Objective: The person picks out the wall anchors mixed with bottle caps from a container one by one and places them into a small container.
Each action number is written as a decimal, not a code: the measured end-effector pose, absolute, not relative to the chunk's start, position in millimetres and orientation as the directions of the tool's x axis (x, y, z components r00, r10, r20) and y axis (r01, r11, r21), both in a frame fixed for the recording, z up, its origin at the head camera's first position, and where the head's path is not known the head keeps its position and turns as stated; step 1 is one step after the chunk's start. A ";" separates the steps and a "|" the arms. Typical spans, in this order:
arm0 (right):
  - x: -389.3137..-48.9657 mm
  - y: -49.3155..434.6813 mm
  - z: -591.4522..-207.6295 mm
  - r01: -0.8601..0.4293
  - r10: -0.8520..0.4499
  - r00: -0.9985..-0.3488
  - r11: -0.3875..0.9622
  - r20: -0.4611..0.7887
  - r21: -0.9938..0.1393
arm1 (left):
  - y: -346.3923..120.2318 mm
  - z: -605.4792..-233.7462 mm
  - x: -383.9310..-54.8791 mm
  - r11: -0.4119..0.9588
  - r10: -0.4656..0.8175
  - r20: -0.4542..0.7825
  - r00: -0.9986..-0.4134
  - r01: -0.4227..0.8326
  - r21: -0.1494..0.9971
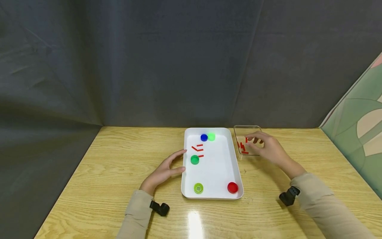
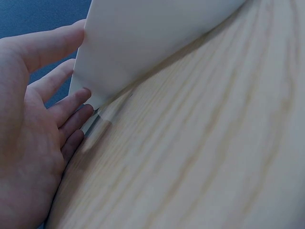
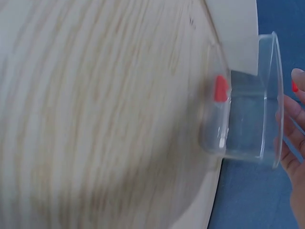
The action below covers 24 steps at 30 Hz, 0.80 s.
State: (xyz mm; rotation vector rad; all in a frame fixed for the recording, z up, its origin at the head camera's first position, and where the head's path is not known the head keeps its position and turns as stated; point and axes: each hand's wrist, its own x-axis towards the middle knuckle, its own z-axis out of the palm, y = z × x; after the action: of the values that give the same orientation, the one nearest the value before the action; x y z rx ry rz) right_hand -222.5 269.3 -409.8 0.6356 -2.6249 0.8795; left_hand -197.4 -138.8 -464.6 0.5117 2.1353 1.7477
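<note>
My right hand point(image 1: 264, 146) is over the clear plastic box point(image 1: 249, 126), pinching a short red stick point(image 1: 246, 140) between thumb and fingertips. In the right wrist view the red tip of that stick point(image 3: 294, 86) shows beside the fingers, above the box's rim. Several more red sticks point(image 1: 242, 146) lie in the box. At the white tray point(image 1: 218, 166), my left hand point(image 1: 164, 170) touches the left rim with extended fingers and thumb. Several red sticks point(image 1: 194, 148) lie scattered in the upper left of the tray, near a green cap point(image 1: 195, 160).
In the tray, a blue cap point(image 1: 204, 137) and a light green cap point(image 1: 211, 136) sit at the far end, a yellow-green cap point(image 1: 198, 188) near left, a red cap point(image 1: 232, 187) near right. The wooden table point(image 1: 119, 176) meets a dark curtain point(image 1: 179, 66) behind.
</note>
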 end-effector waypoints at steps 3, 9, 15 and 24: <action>-224.0 273.1 -411.7 -0.492 -0.311 -0.860 0.720 0.405 -0.490 | -138.8 -465.4 -197.3 0.184 0.472 -0.038 -0.881 0.056 0.981; -226.5 278.2 -416.1 -0.488 -0.310 -0.861 0.724 0.402 -0.488 | -138.5 -465.1 -197.1 0.190 0.467 -0.043 -0.883 0.053 0.980; -227.7 279.1 -418.7 -0.485 -0.307 -0.863 0.729 0.402 -0.484 | -138.5 -465.1 -197.0 0.198 0.465 -0.047 -0.884 0.053 0.979; -228.6 277.9 -419.0 -0.491 -0.302 -0.854 0.736 0.423 -0.466 | -138.4 -463.9 -197.0 0.196 0.461 -0.045 -0.886 0.052 0.979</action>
State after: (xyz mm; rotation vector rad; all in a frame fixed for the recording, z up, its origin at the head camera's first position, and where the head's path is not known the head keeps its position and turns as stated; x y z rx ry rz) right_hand -228.6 277.9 -419.0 0.6169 -2.6183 0.8342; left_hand -197.0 -138.4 -463.9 0.4838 2.1483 1.7375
